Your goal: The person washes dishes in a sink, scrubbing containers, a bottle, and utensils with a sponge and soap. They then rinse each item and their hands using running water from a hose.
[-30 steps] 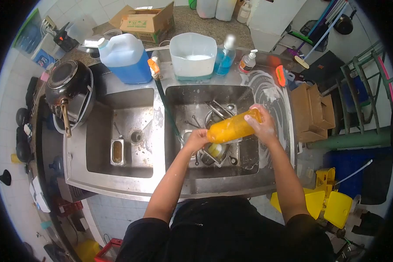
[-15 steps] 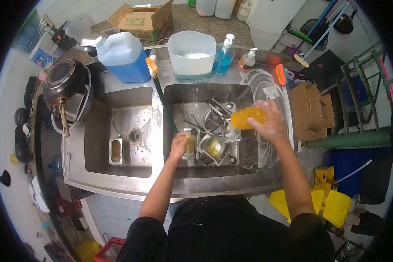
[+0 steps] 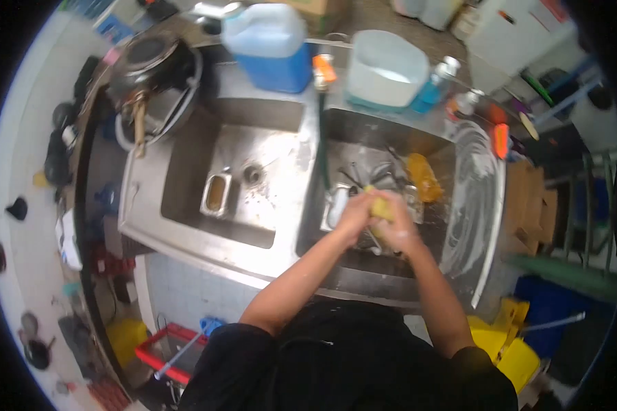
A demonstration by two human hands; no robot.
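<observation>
My left hand [image 3: 355, 216] and my right hand [image 3: 397, 226] come together over the right sink basin [image 3: 349, 270]. Between them is a yellow sponge [image 3: 382, 207], gripped by the fingers of both. Just beyond my right hand, an orange-yellow item [image 3: 424, 178] lies in the basin against the utensils. Metal utensils and containers [image 3: 384, 175] are piled behind and beneath my hands, partly hidden by them. A green hose [image 3: 322, 137] with an orange nozzle stands at the divider between the basins.
The left basin [image 3: 236, 231] holds a small metal container [image 3: 216, 194]. Along the back stand a blue-liquid jug [image 3: 274, 61], a translucent tub [image 3: 385, 72] and pump bottles [image 3: 434, 85]. Pots [image 3: 147, 68] are stacked at left. Foam [image 3: 469, 192] covers the right ledge.
My right hand has let go of the orange-yellow item, now in the basin, and moved down-left to the sponge. Both hands now meet there. The camera view has shifted and turned.
</observation>
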